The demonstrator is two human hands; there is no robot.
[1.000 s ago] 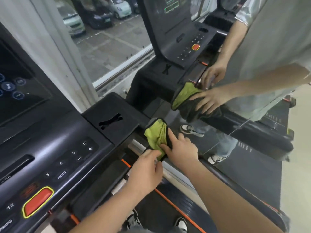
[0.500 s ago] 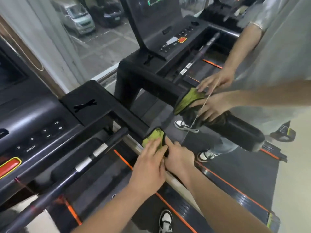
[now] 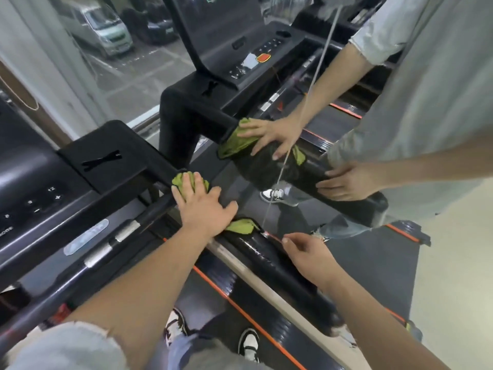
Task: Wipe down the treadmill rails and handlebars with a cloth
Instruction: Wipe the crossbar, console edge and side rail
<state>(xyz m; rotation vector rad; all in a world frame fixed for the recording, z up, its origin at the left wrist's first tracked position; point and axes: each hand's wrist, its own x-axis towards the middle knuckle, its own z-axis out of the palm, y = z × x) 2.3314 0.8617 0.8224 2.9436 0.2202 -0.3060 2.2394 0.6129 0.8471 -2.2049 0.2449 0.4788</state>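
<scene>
A green cloth [image 3: 183, 180] lies draped over the black padded side handrail [image 3: 264, 256] of the treadmill, at the end where it joins the console. My left hand [image 3: 204, 208] lies flat on the cloth with fingers spread, pressing it onto the rail. A corner of the cloth [image 3: 243, 226] sticks out beside my thumb. My right hand [image 3: 309, 256] hovers just over the rail nearer to me, fingers loosely apart and holding nothing. It is clear of the cloth.
A mirror wall [image 3: 360, 231] runs along the right of the rail and repeats my arms and the cloth. The console [image 3: 40, 201] is at left, with a front handlebar [image 3: 125, 232] carrying silver sensors. The belt [image 3: 213, 303] and my shoes [image 3: 249, 340] are below.
Both hands were bunched on the cloth. Now my left hand is spread flat over it, and my right hand has let go and drawn back along the rail toward me.
</scene>
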